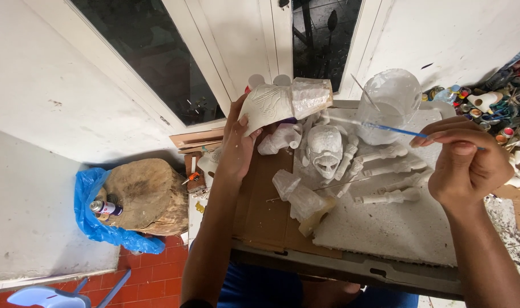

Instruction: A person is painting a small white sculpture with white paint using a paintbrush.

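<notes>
While the left hand (237,142) grips a white carved figure (283,101) with its fingers wrapped around the lower end, lifting it above the work board (397,228), the right hand (462,162) pinches a thin blue paintbrush (394,130) between fingertips. On the board lie a white mask (325,149) and several white carved pieces (388,174); a cloudy plastic jar (391,102) stands behind the mask. Left of the board, on the red tile floor (151,279), a lump of wood (143,197) sits on blue plastic sheet (89,219) beside a spray can (105,208). White walls (49,85) and dark windows (151,51) rise behind.
</notes>
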